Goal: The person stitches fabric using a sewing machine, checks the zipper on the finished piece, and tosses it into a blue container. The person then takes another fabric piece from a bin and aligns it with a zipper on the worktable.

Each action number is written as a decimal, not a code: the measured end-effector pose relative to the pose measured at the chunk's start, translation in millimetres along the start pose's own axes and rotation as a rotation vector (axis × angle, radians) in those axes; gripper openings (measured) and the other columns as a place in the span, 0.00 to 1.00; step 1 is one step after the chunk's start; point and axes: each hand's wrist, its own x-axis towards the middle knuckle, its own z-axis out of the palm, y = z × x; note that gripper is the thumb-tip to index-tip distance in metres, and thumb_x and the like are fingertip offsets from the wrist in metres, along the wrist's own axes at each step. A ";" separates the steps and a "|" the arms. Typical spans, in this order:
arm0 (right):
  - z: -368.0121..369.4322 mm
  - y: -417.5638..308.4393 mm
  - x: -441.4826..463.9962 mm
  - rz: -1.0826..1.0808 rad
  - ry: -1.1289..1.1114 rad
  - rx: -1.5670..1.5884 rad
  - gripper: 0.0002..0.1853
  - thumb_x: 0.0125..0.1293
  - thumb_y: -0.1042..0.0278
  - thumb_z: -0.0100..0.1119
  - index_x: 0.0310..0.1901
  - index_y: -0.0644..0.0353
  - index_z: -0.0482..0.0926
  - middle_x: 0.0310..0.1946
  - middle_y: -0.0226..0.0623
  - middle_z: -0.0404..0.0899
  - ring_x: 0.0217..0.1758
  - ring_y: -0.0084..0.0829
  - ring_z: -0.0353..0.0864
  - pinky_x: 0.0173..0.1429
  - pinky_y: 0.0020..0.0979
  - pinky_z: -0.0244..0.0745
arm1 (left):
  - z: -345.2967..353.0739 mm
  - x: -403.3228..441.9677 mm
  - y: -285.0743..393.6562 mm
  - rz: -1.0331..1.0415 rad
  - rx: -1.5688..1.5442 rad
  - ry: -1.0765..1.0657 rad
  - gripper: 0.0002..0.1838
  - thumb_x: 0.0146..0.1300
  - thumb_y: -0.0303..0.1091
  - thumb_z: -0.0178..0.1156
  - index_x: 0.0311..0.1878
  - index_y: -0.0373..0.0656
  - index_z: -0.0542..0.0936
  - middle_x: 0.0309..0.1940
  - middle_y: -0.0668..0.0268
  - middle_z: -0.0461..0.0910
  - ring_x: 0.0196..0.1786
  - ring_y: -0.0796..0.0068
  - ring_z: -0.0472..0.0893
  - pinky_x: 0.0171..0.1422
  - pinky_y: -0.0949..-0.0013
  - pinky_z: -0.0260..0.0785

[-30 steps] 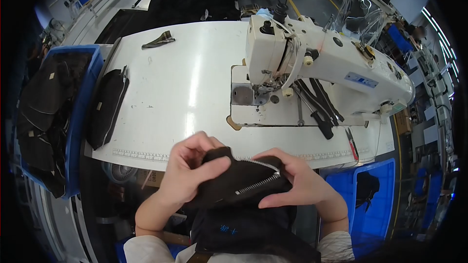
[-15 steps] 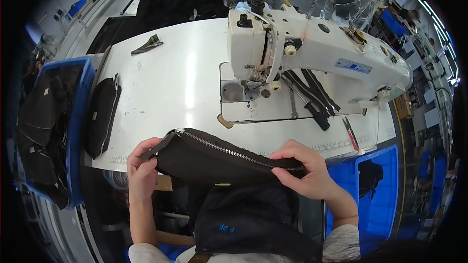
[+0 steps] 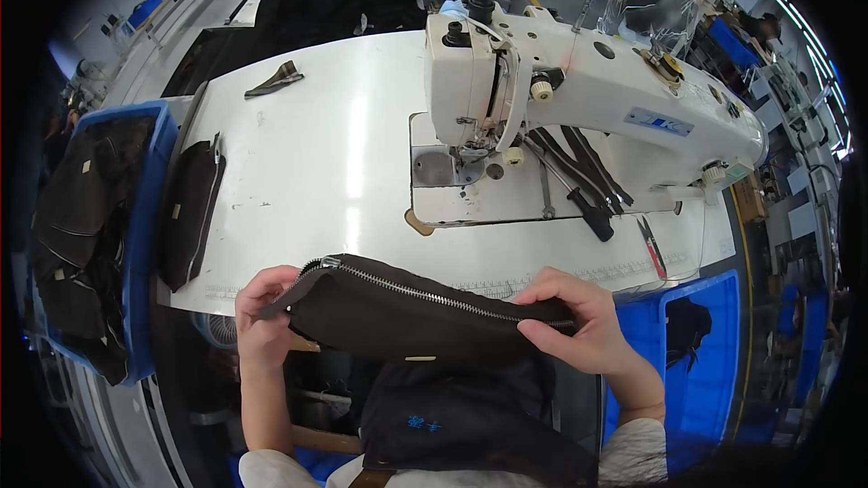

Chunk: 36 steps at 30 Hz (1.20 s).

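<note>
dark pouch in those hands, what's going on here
A person holds the dark pouch up near the front edge of a white table, its silver zip running along the top. The left hand grips one end and the right hand the other. It is clear of the sewing machine, which stands behind it. A second pouch lies at the table's left side, beside a blue bin of dark pieces.

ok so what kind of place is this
Likely a sewing workshop or garment factory floor: there's an industrial sewing machine, a blue bin of dark zippered pieces, and a zippered pouch in the hands.
</note>
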 end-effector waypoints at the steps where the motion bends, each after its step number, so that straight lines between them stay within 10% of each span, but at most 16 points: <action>1: 0.5 -0.8 0.6 0.002 0.000 0.002 0.10 0.58 0.78 0.61 0.42 0.62 0.77 0.33 0.31 0.75 0.34 0.20 0.73 0.39 0.21 0.66 | -0.2 -0.2 -0.4 0.000 -0.002 -0.003 0.27 0.46 0.31 0.61 0.50 0.25 0.73 0.39 0.60 0.80 0.42 0.76 0.79 0.50 0.77 0.68; 11: 16.8 41.1 13.1 0.037 -0.451 0.027 0.16 0.63 0.65 0.58 0.48 0.66 0.70 0.31 0.40 0.74 0.32 0.31 0.73 0.37 0.32 0.69 | 25.6 -2.4 -14.4 0.153 -0.073 -0.114 0.17 0.55 0.39 0.61 0.37 0.33 0.73 0.25 0.68 0.59 0.28 0.77 0.63 0.35 0.76 0.62; 12: 32.0 56.0 10.0 -0.008 -0.467 0.095 0.18 0.64 0.63 0.57 0.49 0.66 0.69 0.30 0.42 0.73 0.31 0.34 0.72 0.37 0.33 0.69 | 23.4 -3.0 -19.6 0.117 -0.075 -0.216 0.11 0.61 0.36 0.59 0.35 0.39 0.70 0.32 0.66 0.65 0.36 0.74 0.70 0.45 0.69 0.72; 13: 48.9 69.4 8.5 -0.078 -0.468 0.071 0.18 0.65 0.63 0.56 0.50 0.67 0.68 0.30 0.44 0.73 0.31 0.37 0.72 0.38 0.34 0.69 | 29.6 -11.6 -37.7 0.058 0.153 0.323 0.08 0.63 0.34 0.55 0.35 0.39 0.70 0.37 0.62 0.70 0.38 0.72 0.73 0.43 0.69 0.72; 14: 58.1 78.2 3.4 -0.151 -0.484 0.045 0.18 0.66 0.64 0.55 0.50 0.67 0.67 0.30 0.46 0.73 0.31 0.40 0.72 0.38 0.35 0.69 | 33.8 1.8 -38.4 0.123 0.114 0.117 0.09 0.59 0.32 0.57 0.38 0.37 0.73 0.36 0.60 0.73 0.38 0.70 0.75 0.43 0.67 0.72; 16: 55.6 77.5 -18.1 -0.174 -0.220 0.004 0.13 0.66 0.67 0.54 0.46 0.67 0.68 0.29 0.50 0.73 0.31 0.45 0.73 0.37 0.38 0.69 | 37.8 25.6 -25.3 0.263 0.026 -0.241 0.16 0.50 0.28 0.61 0.44 0.31 0.79 0.36 0.55 0.79 0.37 0.65 0.79 0.43 0.63 0.71; 22: -30.7 -3.4 -117.1 -0.036 0.570 -0.479 0.07 0.66 0.70 0.52 0.41 0.64 0.70 0.27 0.49 0.69 0.30 0.51 0.74 0.32 0.41 0.69 | 42.7 42.0 -55.3 -0.161 -0.004 -0.284 0.32 0.63 0.45 0.52 0.65 0.33 0.63 0.52 0.65 0.70 0.49 0.76 0.69 0.56 0.74 0.61; 25: -78.5 -14.9 -182.6 0.153 1.385 -0.564 0.06 0.68 0.68 0.53 0.43 0.60 0.74 0.35 0.25 0.76 0.41 0.16 0.74 0.41 0.24 0.71 | 41.8 44.9 -68.5 -0.242 0.057 -0.224 0.31 0.62 0.42 0.53 0.65 0.35 0.64 0.53 0.65 0.68 0.49 0.77 0.69 0.55 0.75 0.61; 28: -138.6 9.7 -232.0 -0.266 1.651 -0.276 0.12 0.70 0.71 0.48 0.53 0.63 0.70 0.44 0.31 0.78 0.45 0.18 0.75 0.50 0.23 0.70 | 29.7 52.0 -87.7 -0.211 0.050 -0.255 0.29 0.62 0.41 0.53 0.65 0.37 0.64 0.53 0.66 0.67 0.48 0.78 0.69 0.55 0.76 0.62; 31: -180.5 101.6 -311.1 -0.032 1.713 -0.315 0.15 0.70 0.68 0.49 0.55 0.65 0.69 0.47 0.37 0.78 0.49 0.23 0.75 0.52 0.27 0.71 | 47.7 50.6 -83.6 -0.230 0.140 -0.137 0.24 0.63 0.35 0.54 0.61 0.36 0.68 0.51 0.63 0.70 0.47 0.76 0.72 0.55 0.73 0.64; 34: -191.4 193.8 -367.7 1.247 1.367 -0.728 0.36 0.66 0.50 0.52 0.67 0.65 0.53 0.55 0.58 0.71 0.56 0.59 0.71 0.58 0.42 0.69 | 86.7 43.1 -63.1 -0.271 0.234 0.043 0.15 0.64 0.25 0.56 0.53 0.31 0.74 0.45 0.56 0.77 0.45 0.69 0.76 0.53 0.68 0.69; 36: -194.0 221.7 -377.2 1.429 1.123 -0.865 0.43 0.63 0.37 0.49 0.72 0.45 0.43 0.70 0.54 0.51 0.68 0.62 0.56 0.67 0.56 0.55 | 79.1 44.1 -64.5 -0.265 0.250 0.006 0.14 0.66 0.24 0.53 0.54 0.31 0.73 0.46 0.56 0.77 0.45 0.70 0.76 0.53 0.69 0.69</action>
